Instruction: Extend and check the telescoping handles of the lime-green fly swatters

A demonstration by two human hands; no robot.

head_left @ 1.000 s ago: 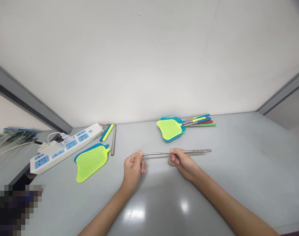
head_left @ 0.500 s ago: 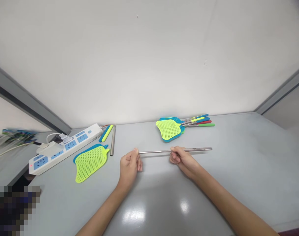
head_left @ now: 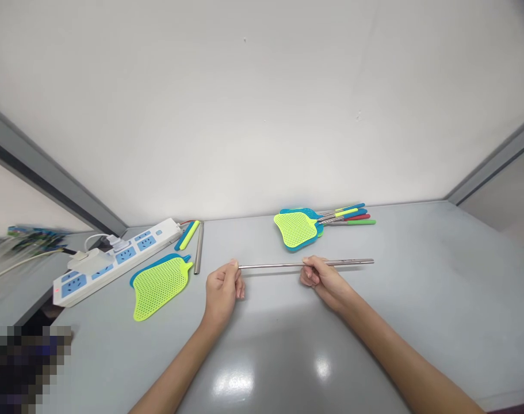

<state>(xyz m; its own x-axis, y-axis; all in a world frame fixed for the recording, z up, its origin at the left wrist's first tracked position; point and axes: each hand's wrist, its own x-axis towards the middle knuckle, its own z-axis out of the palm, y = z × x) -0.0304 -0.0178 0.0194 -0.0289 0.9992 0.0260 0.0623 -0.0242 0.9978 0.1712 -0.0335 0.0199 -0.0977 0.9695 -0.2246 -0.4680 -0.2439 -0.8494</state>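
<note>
A telescopic metal rod (head_left: 270,265) stretches nearly level between my two hands, above the grey table. My left hand (head_left: 222,287) pinches its thin left end between thumb and fingers. Further along, my right hand (head_left: 326,282) is closed around the rod, where the thicker tube starts and sticks out to the right. Left of my left hand lie a yellow-green fly swatter head (head_left: 162,287) and a blue one (head_left: 147,267) partly under it. Behind them is a second metal tube (head_left: 198,248), beside a yellow-green grip (head_left: 190,234) and a blue grip (head_left: 183,236).
Several finished-looking fly swatters (head_left: 299,229) with coloured handles lie stacked at the back by the wall. A white power strip (head_left: 115,264) with plugs runs along the left. Clear plastic packaging (head_left: 24,259) sits beyond it. The grey table (head_left: 438,287) extends right.
My hands have drawn slightly apart along the rod, the left one moving left and the right one a little right. The thin part between them looks longer. The view has shifted slightly.
</note>
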